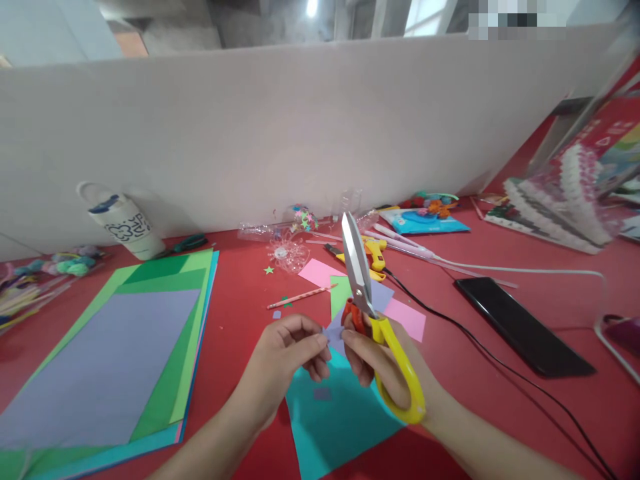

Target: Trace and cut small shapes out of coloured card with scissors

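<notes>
We are pinching a small purple paper piece [334, 335] above the middle of the red desk [235, 333], our left hand [295, 347] closing thumb and forefinger on its left end while the other fingers are curling loosely. Our right hand [387, 357] is closing around the handles of the scissors [356, 260], its thumb and fingertips reaching the piece's right end. The blades are pointing up toward the desk's far edge and looking shut or nearly so; the yellow loop is hanging nearest us.

Below our hands, a teal sheet [345, 427] is lying toward the near edge, a purple scrap [323, 394] resting on it. Just beyond, a pencil [300, 297] is lying beside pink, green and purple papers. Toward the left edge we are seeing a stack of coloured sheets [110, 367], with a bottle [133, 230] standing behind it. A black phone [520, 327] is lying toward the right edge, and a yellow glue gun [375, 255] is resting nearer the far edge.
</notes>
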### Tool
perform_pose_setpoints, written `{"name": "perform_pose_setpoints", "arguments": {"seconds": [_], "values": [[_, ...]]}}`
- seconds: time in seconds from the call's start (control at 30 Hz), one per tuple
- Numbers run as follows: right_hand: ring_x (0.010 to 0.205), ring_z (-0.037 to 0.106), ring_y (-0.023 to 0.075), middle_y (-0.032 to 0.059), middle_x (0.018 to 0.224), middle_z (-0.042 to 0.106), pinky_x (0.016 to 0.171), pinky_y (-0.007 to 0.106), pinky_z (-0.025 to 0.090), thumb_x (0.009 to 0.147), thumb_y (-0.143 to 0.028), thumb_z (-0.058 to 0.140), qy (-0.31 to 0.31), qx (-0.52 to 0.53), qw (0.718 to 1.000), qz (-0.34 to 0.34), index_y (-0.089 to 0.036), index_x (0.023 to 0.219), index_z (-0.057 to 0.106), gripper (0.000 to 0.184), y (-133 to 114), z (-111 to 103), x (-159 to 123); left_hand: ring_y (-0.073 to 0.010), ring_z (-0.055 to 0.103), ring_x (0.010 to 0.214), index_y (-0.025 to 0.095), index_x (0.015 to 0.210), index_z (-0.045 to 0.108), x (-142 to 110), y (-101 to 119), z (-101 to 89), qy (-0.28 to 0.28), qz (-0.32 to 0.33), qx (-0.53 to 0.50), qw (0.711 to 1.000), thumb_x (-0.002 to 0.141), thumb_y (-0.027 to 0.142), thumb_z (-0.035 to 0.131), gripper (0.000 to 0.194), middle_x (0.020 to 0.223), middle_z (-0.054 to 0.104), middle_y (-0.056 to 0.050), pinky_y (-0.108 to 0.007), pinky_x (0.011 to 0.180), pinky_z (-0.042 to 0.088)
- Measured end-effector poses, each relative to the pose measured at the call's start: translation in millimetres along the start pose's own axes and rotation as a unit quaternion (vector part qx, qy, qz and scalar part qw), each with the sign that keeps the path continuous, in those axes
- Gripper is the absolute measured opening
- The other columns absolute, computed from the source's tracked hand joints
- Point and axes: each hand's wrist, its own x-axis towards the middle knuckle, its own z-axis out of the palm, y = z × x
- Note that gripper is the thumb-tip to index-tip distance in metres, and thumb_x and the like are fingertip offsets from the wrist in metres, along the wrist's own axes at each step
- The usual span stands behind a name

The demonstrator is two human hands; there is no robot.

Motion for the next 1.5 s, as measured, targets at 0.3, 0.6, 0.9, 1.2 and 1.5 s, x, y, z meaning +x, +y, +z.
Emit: {"name": "perform_pose_setpoints", "arguments": {"seconds": [0.3,0.6,0.9,1.2,1.5], "values": [[0.043,0.033,0.0083,-0.0071,0.053,0.039,0.040,0.021,0.029,0.075,-0.053,0.056,-0.070,-0.028,0.997,-0.003,-0.022,0.069,0.041,0.035,10,-17,3,-0.0082,0.055,0.046,0.015,0.065,0.061,12,36,-23.2,0.066,0.119,0.052,0.989,0.072,0.025,0.065,0.013,0.054,0.062,0.001,-0.019,0.048,0.043],[0.054,0.031,0.0104,-0.0055,0.064,0.033,0.048,0.023,0.025,0.074,-0.070,0.053,-0.177,-0.095,0.980,-0.007,-0.020,0.075,0.042,0.051,26,-13,-5,-0.0059,0.052,0.044,0.016,0.064,0.058,1,46,-27.1,0.092,0.112,0.009,0.989,0.074,0.025,0.065,0.016,0.054,0.060,0.003,-0.016,0.044,0.039],[0.053,0.037,0.0104,-0.0050,0.064,0.040,0.048,0.023,0.031,0.081,-0.069,0.046,-0.182,-0.092,0.979,-0.003,-0.021,0.077,0.043,0.048,18,-7,-17,-0.0072,0.053,0.044,0.017,0.065,0.055,-5,46,-16.7,0.099,0.124,0.039,0.987,0.076,0.022,0.059,0.013,0.049,0.058,0.004,-0.016,0.045,0.042],[0.051,0.034,0.0093,-0.0060,0.062,0.037,0.045,0.022,0.027,0.081,-0.066,0.049,-0.202,-0.068,0.977,0.005,-0.021,0.077,0.041,0.046,23,-9,-16,-0.0073,0.054,0.045,0.018,0.065,0.055,-5,43,-16.9,0.096,0.113,0.040,0.988,0.076,0.021,0.060,0.012,0.050,0.058,0.004,-0.017,0.045,0.043],[0.053,0.037,0.0105,-0.0042,0.065,0.039,0.048,0.023,0.032,0.079,-0.072,0.047,-0.178,-0.056,0.982,0.013,-0.021,0.078,0.042,0.051,14,-6,-19,-0.0079,0.053,0.044,0.017,0.064,0.059,-7,46,-14.3,0.103,0.104,0.050,0.988,0.073,0.021,0.060,0.009,0.048,0.058,0.004,-0.017,0.045,0.044]]}}
